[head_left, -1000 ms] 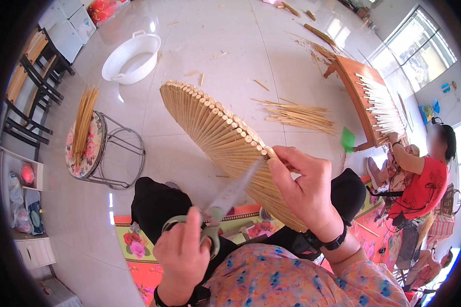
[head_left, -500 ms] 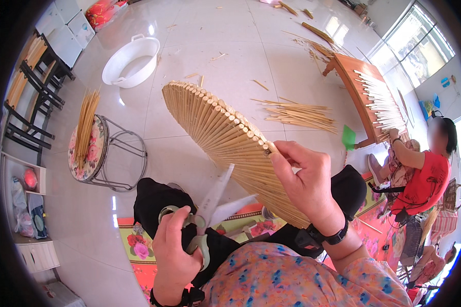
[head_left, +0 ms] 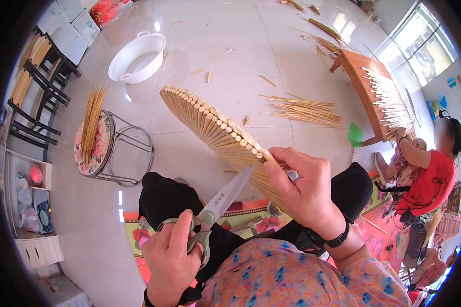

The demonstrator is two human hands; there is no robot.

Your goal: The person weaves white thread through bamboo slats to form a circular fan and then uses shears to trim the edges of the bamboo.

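Observation:
Pinched at its right end by my right hand (head_left: pixel 305 184), a fan-shaped piece of many straw-coloured stalks (head_left: pixel 212 134) spreads out over my lap. Its pale cut ends form a curved rim along the top. My left hand (head_left: pixel 171 256) is wrapped round the green handles of a pair of scissors (head_left: pixel 224 199). The blades are together and point up to the right, their tip close to the fan's lower face. Whether the tip touches the stalks I cannot tell. The fan's narrow lower end is hidden behind my right hand and wrist.
A round flowered stool (head_left: pixel 100 146) with a stalk bundle (head_left: pixel 92 125) stands left, near a white tub (head_left: pixel 138 59). More stalks (head_left: pixel 307 110) lie on the tiles. At right, a person in red (head_left: pixel 427 179) reaches to a wooden table (head_left: pixel 361 87) with pale sticks.
The scissor blades have gone from spread apart to together. Beneath the fan, their tip has moved up and right. The fan has tilted slightly, still in my right hand.

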